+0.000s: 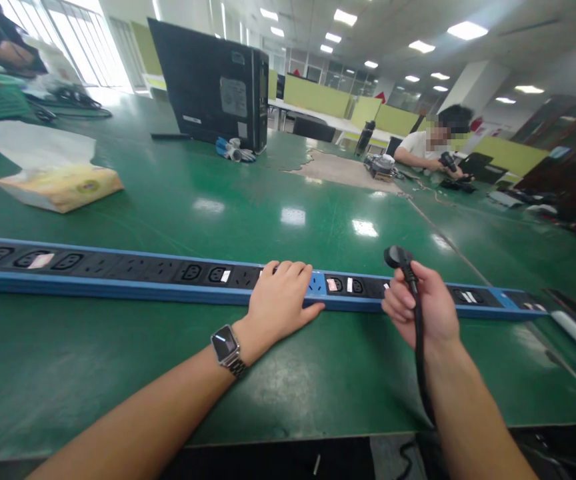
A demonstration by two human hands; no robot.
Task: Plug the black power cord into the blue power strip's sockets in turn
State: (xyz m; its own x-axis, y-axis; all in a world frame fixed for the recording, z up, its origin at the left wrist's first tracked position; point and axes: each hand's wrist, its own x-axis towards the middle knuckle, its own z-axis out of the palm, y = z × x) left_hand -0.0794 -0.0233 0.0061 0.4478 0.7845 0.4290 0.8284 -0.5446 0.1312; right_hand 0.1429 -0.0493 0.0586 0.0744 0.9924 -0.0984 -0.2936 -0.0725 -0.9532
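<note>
Your long blue-and-black power strip (143, 289) lies across the green table (208, 230), running from the left edge of the view to the right side, its sockets facing up and small labels stuck on several of them. Your left hand (279, 299) rests on the middle of the strip, fingers side by side across its top and thumb held out from them at its near edge, right by the blue socket section (315, 285). A watch (225, 344) sits on that wrist, on your side of the strip. Your right hand (425, 307) is raised at the strip's right half, pinching the black plug (399, 257) between thumb and curled fingers; its cable (420, 363) hangs down toward you, past the strip's near side. You can't tell from this view where the plug's pins point. Beyond the strip's left part lies a yellow tissue pack (75, 187) with a tissue sticking out. Farther beyond the strip, a black computer case (203, 87) stands upright, with blue-and-grey gloves (236, 151) just beside its base. Well past the strip's right half, a person in a light top (411, 145) leans at the table, holding a dark object (448, 161).
</note>
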